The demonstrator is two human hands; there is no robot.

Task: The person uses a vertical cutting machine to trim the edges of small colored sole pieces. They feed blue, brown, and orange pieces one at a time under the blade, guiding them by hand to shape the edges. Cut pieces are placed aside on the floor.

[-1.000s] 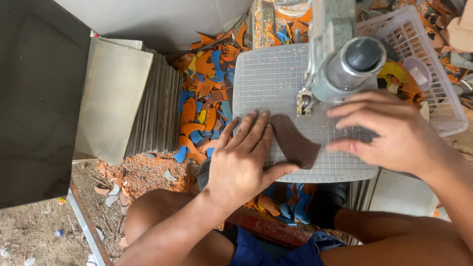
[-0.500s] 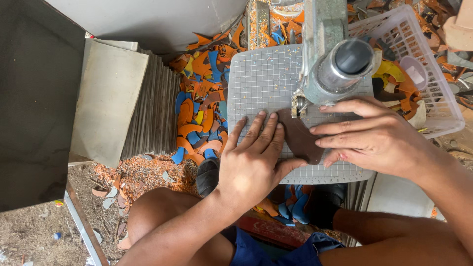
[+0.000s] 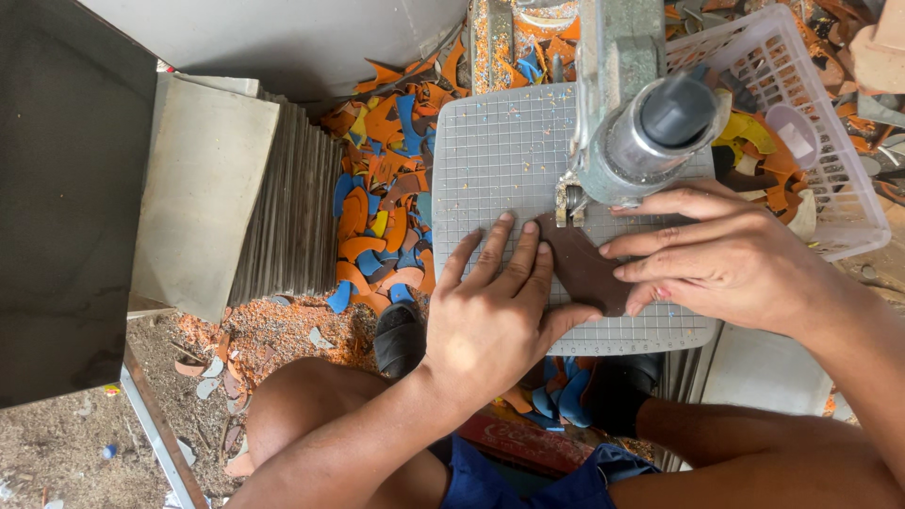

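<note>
Where the grey gridded table [image 3: 490,141] meets the machine [image 3: 641,123], a dark brown flat piece [image 3: 580,269] is pressed down by both hands. The left hand [image 3: 495,325] is laid flat with its fingers [image 3: 523,259] spread slightly, the fingertips resting on the gridded surface and on the near edge of the piece, while the thumb is stretched out to the right beneath it. The right hand [image 3: 731,259] is set on the other side, its fingers held close together and extended, their tips touching the right edge of the piece. Nothing is pinched or gripped by either hand; the piece is only held flat. The piece lies just beside the small metal part at the foot of the machine. A white plastic basket [image 3: 848,188] holding yellow and orange offcuts is seen to the right of the machine. To the left of the table, a heap of orange and blue scraps [image 3: 377,207] is spread on the floor, next to a stack of grey sheets [image 3: 217,207]. Bare knees are seen below the table.
</note>
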